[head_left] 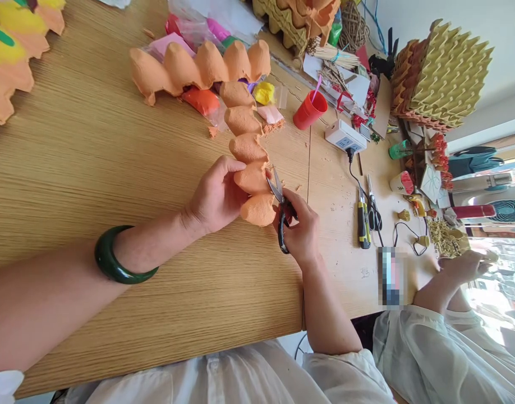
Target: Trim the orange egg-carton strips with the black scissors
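Note:
My left hand (217, 196), with a dark green bangle (114, 261) on the wrist, grips an orange egg-carton strip (247, 148) near its lower cups. My right hand (299, 230) is closed round the handles of a pair of scissors (278, 196). The scissor blades point up and sit against the right edge of the strip, between its two lowest cups. The strip runs up the wooden table (93, 168) to a wider row of orange cups (198, 64).
A red cup (310, 109), white power strip (345, 136), a yellow-handled tool (363, 221) and coloured clay bags (201, 101) lie beyond. Stacked egg trays (445, 76) stand at the far right. Another person's hand (463, 264) rests at the table's right end.

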Demonstrator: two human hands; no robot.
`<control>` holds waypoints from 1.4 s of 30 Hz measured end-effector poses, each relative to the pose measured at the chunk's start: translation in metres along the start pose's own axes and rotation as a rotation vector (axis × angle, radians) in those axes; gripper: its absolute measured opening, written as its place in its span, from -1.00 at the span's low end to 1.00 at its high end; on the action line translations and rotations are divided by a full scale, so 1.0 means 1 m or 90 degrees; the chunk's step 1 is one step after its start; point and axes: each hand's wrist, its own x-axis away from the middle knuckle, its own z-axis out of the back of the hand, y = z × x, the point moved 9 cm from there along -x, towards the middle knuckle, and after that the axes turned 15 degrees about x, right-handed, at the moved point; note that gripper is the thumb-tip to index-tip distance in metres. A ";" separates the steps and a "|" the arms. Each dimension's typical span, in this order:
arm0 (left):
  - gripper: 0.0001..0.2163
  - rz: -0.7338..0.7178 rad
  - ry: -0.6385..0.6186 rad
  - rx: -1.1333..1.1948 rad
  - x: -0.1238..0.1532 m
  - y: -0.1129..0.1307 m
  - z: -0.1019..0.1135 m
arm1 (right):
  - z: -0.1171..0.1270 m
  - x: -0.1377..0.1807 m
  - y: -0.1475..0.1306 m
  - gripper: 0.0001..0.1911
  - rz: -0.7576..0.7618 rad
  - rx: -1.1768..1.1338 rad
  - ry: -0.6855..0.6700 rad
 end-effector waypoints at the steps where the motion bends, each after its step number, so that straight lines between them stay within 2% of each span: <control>1: -0.79 -0.001 -0.001 -0.008 0.000 0.000 0.000 | -0.001 0.001 -0.001 -0.77 0.010 0.006 -0.010; 7: -0.85 -0.043 0.040 -0.119 -0.002 0.003 0.010 | -0.012 0.008 -0.005 -0.74 0.034 0.015 -0.056; 10: -0.86 -0.056 0.053 -0.125 -0.002 0.004 0.013 | -0.013 0.011 -0.007 -0.74 0.024 0.033 -0.059; 17: -0.83 -0.075 0.091 -0.122 0.001 0.005 0.014 | -0.010 0.018 -0.014 -0.72 0.005 0.060 -0.036; 27: -0.79 -0.040 0.112 -0.139 -0.002 0.000 0.015 | -0.004 0.020 -0.011 -0.73 0.014 0.125 0.009; 31: -0.80 -0.064 0.085 -0.137 -0.004 0.001 0.013 | -0.005 0.018 -0.012 -0.75 0.015 0.143 0.004; 34: -0.78 -0.078 0.070 -0.135 -0.005 0.002 0.011 | -0.007 0.014 -0.009 -0.79 -0.018 0.090 -0.004; 37: -0.80 -0.086 0.071 -0.144 -0.005 0.005 0.011 | -0.009 0.011 0.004 -0.81 -0.111 -0.022 -0.022; 42: -0.83 -0.126 0.057 -0.125 -0.006 0.012 0.011 | -0.010 0.009 0.013 -0.65 -0.232 -0.239 -0.093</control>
